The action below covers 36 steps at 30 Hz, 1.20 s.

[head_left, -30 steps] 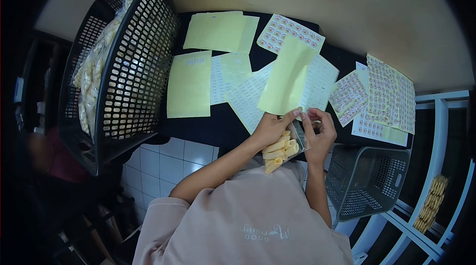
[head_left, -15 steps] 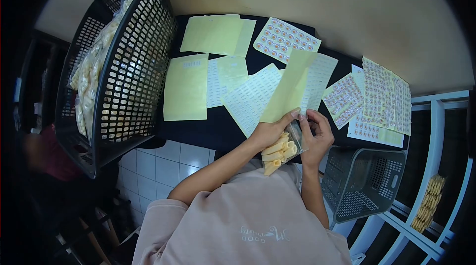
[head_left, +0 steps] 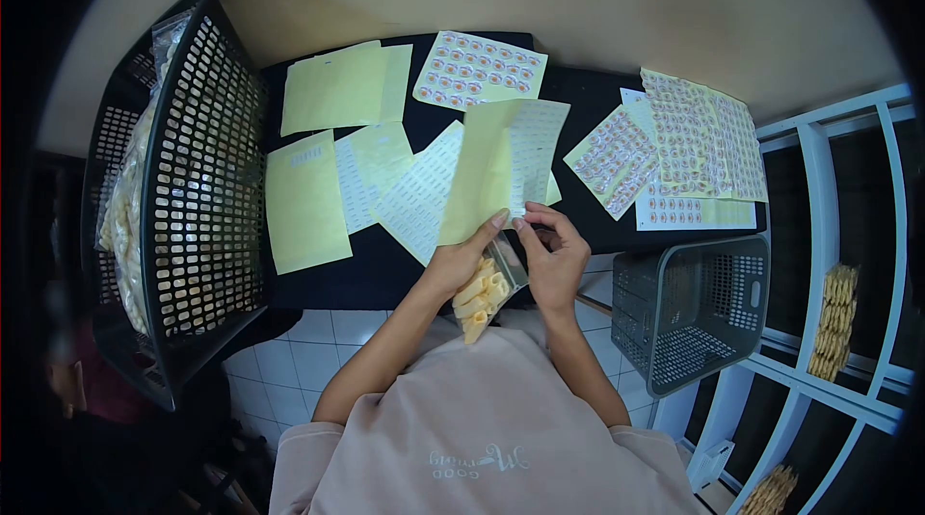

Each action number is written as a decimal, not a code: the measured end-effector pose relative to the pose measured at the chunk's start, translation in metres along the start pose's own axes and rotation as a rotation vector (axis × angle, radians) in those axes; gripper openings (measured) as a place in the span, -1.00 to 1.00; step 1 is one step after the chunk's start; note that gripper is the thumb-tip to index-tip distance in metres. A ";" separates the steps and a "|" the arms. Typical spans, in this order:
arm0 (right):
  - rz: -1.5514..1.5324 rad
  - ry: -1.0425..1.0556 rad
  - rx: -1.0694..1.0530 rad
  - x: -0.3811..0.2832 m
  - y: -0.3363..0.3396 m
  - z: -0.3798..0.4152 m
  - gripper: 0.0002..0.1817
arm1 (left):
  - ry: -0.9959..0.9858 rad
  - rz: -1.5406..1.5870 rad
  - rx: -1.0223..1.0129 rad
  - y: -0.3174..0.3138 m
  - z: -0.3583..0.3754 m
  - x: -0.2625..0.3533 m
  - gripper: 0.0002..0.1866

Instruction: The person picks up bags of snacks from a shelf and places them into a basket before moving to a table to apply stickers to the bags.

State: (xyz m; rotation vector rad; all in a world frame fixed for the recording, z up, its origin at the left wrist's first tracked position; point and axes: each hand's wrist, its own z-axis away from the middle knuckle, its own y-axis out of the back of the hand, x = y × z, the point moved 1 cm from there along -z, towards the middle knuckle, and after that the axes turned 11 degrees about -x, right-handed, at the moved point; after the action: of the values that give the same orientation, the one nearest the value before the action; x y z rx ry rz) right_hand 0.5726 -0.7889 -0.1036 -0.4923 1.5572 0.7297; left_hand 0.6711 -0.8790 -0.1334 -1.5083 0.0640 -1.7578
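Note:
My left hand point(head_left: 459, 264) is closed, its thumb pressed on the lower edge of a folded yellow-backed label sheet point(head_left: 478, 160). The sheet's folded side shows rows of small printed white labels. A clear plastic bag of pale yellow tube-shaped snacks point(head_left: 482, 295) hangs below the sheet, its upper part between my hands; the left fingers behind it are hidden. My right hand point(head_left: 556, 263) pinches with thumb and fingertip at a small white label point(head_left: 518, 211) on the sheet's lower corner. Whether that label has come loose is too small to tell.
A large black basket point(head_left: 207, 178) of bagged snacks stands at left, with a person beyond it. More label sheets point(head_left: 308, 202) and round-sticker sheets point(head_left: 699, 139) lie on the black-covered table point(head_left: 568, 130). A grey basket point(head_left: 631, 322) stands low at right, near a white metal frame point(head_left: 819, 187).
The camera view has shifted, so the table and sheets appear farther left. My hands stay together at the sheet's lower edge, with the right fingertips closer to the left thumb.

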 end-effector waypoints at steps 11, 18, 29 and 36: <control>-0.171 -0.142 0.086 0.015 0.049 0.013 -0.93 | 0.289 -0.206 -0.117 -0.038 -0.013 0.004 -0.60; -0.207 -0.219 -0.025 0.022 0.040 0.010 -0.91 | 0.231 0.184 -0.028 0.009 -0.002 -0.007 -0.53; -0.207 -0.260 -0.226 0.030 0.019 -0.008 -0.89 | 0.436 0.356 0.140 0.055 0.028 -0.016 -0.37; -0.283 -0.288 -0.233 0.024 0.020 -0.011 -0.92 | 0.501 0.282 0.086 0.049 0.036 -0.019 -0.37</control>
State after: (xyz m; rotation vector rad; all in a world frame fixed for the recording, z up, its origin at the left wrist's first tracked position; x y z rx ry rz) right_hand 0.5483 -0.7797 -0.1242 -0.7303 1.1124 0.7291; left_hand 0.7262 -0.8852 -0.1631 -0.9179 0.4275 -1.8348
